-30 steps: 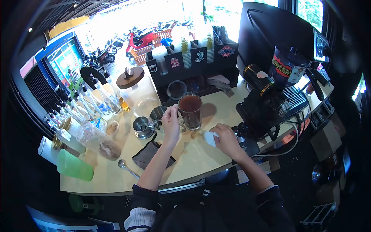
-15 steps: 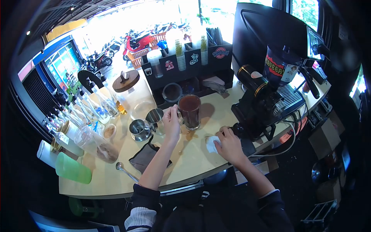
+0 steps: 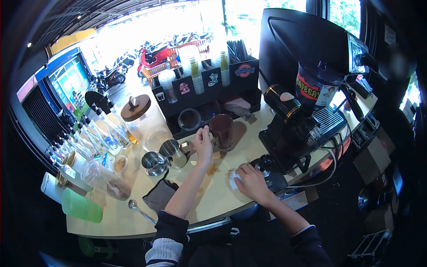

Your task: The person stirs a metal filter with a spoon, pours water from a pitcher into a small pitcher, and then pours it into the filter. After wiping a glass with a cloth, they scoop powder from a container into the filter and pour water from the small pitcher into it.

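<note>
A glass mug of dark reddish-brown drink [image 3: 222, 131] is gripped at its handle by my left hand [image 3: 203, 146], whose fingers are closed. The mug is upright near the middle of the counter; whether its base touches the wood is hard to tell. My right hand [image 3: 252, 181] presses a white tissue [image 3: 234, 180] on the counter top, fingers bent over it. Left of the mug are a steel pitcher [image 3: 177, 155] and a smaller steel cup [image 3: 154, 163]. A dark cloth [image 3: 159, 195] lies near my left forearm.
A black coffee grinder [image 3: 284, 138] and espresso machine [image 3: 307, 49] stand right. At the back is a black cup organizer [image 3: 204, 84]. Leftward are a wooden-lidded jar [image 3: 151, 124], bottles [image 3: 106, 133], a green cup [image 3: 82, 206] and a spoon [image 3: 141, 211].
The camera view has shifted. My left hand and the mug are farther from the front edge, closer to the organizer. My right hand has moved slightly left with the tissue.
</note>
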### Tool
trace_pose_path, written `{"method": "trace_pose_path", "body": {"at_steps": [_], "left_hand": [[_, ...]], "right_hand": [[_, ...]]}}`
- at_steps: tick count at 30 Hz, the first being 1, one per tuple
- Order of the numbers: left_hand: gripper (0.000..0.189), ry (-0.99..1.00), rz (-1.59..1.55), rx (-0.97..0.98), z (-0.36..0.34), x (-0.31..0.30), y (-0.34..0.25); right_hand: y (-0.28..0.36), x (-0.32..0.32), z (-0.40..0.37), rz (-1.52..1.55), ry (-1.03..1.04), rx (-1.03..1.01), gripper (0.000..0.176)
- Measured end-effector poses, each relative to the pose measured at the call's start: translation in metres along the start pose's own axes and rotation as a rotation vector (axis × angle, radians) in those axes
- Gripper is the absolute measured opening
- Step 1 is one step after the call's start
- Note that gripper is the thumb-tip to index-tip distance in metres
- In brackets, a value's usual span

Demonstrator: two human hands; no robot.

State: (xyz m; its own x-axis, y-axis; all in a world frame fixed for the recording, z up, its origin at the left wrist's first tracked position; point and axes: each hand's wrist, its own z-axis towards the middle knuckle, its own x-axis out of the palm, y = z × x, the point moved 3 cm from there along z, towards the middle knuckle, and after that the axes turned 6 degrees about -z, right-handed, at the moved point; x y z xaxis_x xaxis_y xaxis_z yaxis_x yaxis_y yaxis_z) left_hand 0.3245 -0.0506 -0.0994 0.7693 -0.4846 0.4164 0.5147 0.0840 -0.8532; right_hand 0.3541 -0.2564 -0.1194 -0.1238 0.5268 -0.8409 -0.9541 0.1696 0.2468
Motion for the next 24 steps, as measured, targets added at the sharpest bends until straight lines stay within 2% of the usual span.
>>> {"method": "trace_pose_path", "body": {"at_steps": [12, 15, 24], "left_hand": [[0.036, -0.027, 0.056, 0.015, 0.006, 0.002, 0.023], [0.028, 0.0, 0.058, 0.038, 0.008, -0.001, 0.03], [0.036, -0.026, 0.06, 0.05, 0.008, 0.003, 0.025]], "right_hand": [[-0.003, -0.005, -0.003, 0.031, -0.018, 0.007, 0.016], [-0.002, -0.006, -0.003, 0.023, -0.009, 0.014, 0.017], [-0.004, -0.001, -0.005, 0.024, -0.01, 0.017, 0.016]]}}
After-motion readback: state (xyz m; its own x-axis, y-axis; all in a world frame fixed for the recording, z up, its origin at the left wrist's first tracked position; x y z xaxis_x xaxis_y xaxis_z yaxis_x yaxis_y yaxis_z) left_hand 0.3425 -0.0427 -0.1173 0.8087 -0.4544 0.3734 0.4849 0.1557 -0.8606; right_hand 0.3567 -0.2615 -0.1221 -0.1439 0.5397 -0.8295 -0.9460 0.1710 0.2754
